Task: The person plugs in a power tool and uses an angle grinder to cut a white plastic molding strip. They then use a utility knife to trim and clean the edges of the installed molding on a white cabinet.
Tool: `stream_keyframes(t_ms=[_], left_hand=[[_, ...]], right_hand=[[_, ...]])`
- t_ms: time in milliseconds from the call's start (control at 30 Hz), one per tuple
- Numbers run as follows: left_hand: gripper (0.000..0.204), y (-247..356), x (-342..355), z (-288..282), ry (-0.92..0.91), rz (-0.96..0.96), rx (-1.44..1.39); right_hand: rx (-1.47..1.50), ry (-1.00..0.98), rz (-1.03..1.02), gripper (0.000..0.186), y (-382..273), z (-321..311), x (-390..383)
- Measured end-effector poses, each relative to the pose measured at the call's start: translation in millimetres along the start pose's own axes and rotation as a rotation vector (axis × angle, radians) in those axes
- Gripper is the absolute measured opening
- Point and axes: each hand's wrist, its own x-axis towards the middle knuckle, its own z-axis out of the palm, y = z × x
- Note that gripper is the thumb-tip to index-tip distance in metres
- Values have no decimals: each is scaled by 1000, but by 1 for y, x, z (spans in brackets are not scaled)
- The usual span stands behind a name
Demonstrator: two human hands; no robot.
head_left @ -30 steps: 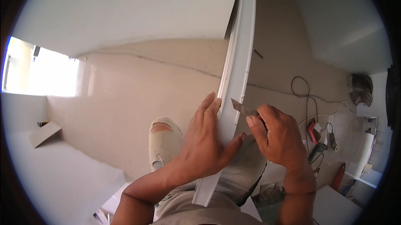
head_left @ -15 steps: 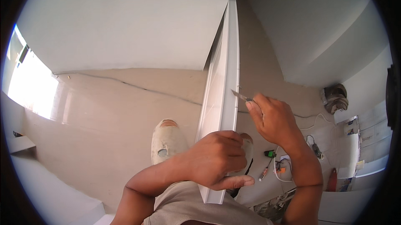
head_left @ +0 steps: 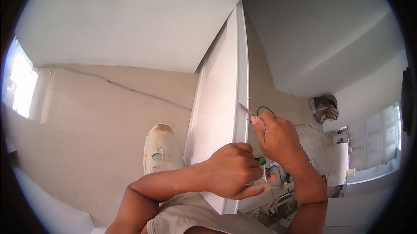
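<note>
A long white moulded panel (head_left: pixel 210 112), with a flanged strip along its right edge, runs from my lower body up toward the top of the view. My left hand (head_left: pixel 238 171) is closed over the panel's right edge near its lower end, knuckles up, its thumb stretched out to the right. My right hand (head_left: pixel 276 134) holds a knife (head_left: pixel 244 108), with the blade pointing up-left at the strip, beside several small nicks on the outer edge. Whether the blade touches the strip, I cannot tell.
My bent knee in torn light trousers (head_left: pixel 163 151) is left of the panel. Pale walls (head_left: pixel 121 21) border the floor, crossed by a grey cable (head_left: pixel 130 89). At the right lie tangled cords (head_left: pixel 310 127), small tools (head_left: pixel 260 161) and a dark heap (head_left: pixel 325 109). Bright openings (head_left: pixel 24 86) show at the left.
The panel has tipped to show more of its broad face. My left hand has gone from flat fingers to a grip lower down; the knife stays in my right hand at the strip.
</note>
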Motion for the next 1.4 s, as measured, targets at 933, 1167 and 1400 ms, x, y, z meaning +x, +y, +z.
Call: stream_keyframes(t_ms=[933,1167,1400], left_hand=[[37,21,6,-7,1,-100,61],[36,18,9,-7,29,-80,-3],[35,2,6,-5,16,-80,-10]], right_hand=[[854,25,149,41,42,14,54],[448,174,112,53,37,35,74],[387,279,111,52,36,49,80]])
